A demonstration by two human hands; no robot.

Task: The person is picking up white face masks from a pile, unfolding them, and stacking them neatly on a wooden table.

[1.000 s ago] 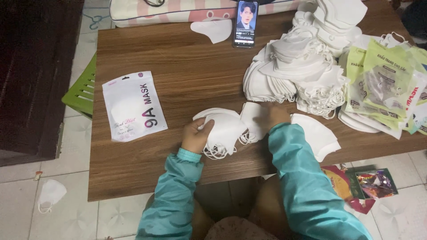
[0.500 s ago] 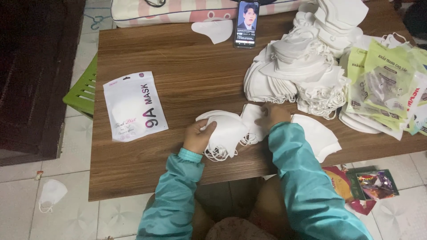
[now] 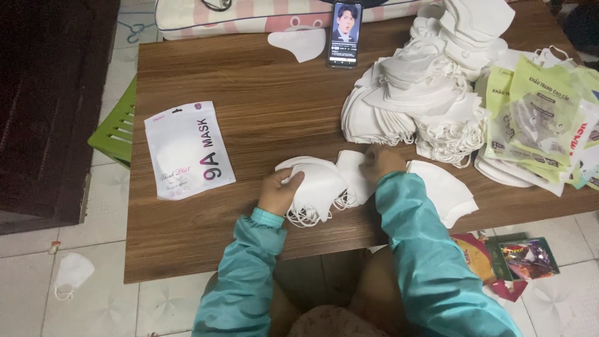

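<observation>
A small stack of white folded face masks [image 3: 321, 187] lies near the front edge of the brown wooden table [image 3: 262, 106]. My left hand [image 3: 279, 192] grips the left side of that stack, with ear loops hanging below it. My right hand [image 3: 382, 163] pinches the right end of the same stack. Another white mask [image 3: 446, 192] lies just right of my right arm. A filled white mask pouch [image 3: 187, 150] lies flat to the left.
A big heap of white masks [image 3: 424, 87] fills the table's back right, with green and white pouches [image 3: 536, 118] beside it. A phone [image 3: 345, 26] and a single mask [image 3: 301, 42] lie at the back. A mask [image 3: 72, 271] lies on the tiled floor.
Both hands stay on the mask stack; the left hand has shifted slightly on its edge. Nothing else has moved.
</observation>
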